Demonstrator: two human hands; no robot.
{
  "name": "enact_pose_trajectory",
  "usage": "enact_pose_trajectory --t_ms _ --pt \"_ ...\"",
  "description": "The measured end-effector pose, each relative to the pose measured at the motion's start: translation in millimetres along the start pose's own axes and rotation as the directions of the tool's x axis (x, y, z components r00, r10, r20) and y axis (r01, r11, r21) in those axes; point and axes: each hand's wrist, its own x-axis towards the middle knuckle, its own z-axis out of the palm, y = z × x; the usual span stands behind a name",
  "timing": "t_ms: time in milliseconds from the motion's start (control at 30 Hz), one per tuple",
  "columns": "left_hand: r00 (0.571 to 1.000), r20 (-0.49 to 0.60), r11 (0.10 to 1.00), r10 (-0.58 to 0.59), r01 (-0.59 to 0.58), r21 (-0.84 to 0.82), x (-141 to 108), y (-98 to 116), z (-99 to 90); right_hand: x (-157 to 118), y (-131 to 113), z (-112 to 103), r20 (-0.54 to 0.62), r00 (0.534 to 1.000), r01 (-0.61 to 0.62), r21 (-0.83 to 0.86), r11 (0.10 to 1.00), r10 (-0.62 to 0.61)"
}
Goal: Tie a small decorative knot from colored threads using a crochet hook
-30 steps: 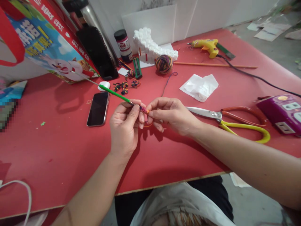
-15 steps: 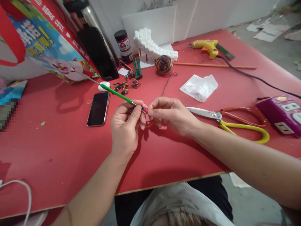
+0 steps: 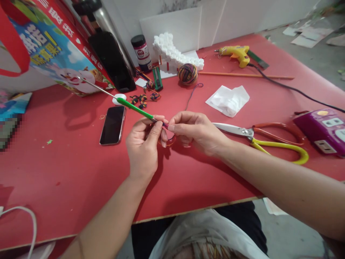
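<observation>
My left hand (image 3: 144, 144) is closed, thumb and fingers pinching the end of a crochet hook (image 3: 136, 108) with a green handle and a metal shaft that points up and to the left. A small piece of dark purple yarn work (image 3: 165, 125) lies between the fingertips of both hands. My right hand (image 3: 195, 131) pinches its other side, thumb against forefinger. A loop of yarn hangs below the fingertips. Beyond the hands sits a multicoloured yarn ball (image 3: 188, 74), its strand running down toward my right hand. Small knotted yarn pieces (image 3: 142, 100) lie to the left.
Scissors (image 3: 248, 132) lie by my right forearm, near a purple power socket box (image 3: 322, 131). A phone (image 3: 113, 125) rests left of my hands. Crumpled white paper (image 3: 228, 100), a yellow glue gun (image 3: 237, 54) and a white beaded shape (image 3: 175, 52) are farther back.
The crochet hook has shifted slightly in my left hand. The yarn loop below my fingertips shows more widely. Both hands have stayed nearly in place.
</observation>
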Motion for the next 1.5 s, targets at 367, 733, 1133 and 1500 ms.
enact_pose_trajectory --t_ms 367,733,1133,1500 --pt "0.999 -0.025 0.999 -0.022 0.023 0.048 -0.2 -1.0 -0.8 0.9 -1.6 1.1 -0.034 0.998 -0.052 0.024 0.998 0.052" --pt "1.000 0.018 0.994 0.021 -0.023 0.109 -1.2 -4.0 -3.5 1.7 -1.5 1.9 -0.034 0.999 -0.031 0.049 0.998 0.032" --pt "0.997 0.073 0.999 -0.034 0.031 0.037 -0.8 -1.7 -3.2 1.4 -3.4 2.1 -0.002 0.999 -0.041 0.040 0.998 0.041" --pt "0.978 0.097 0.969 -0.186 0.199 -0.144 1.8 4.3 0.9 1.2 -3.6 1.1 0.013 0.997 -0.080 0.054 0.995 0.080"
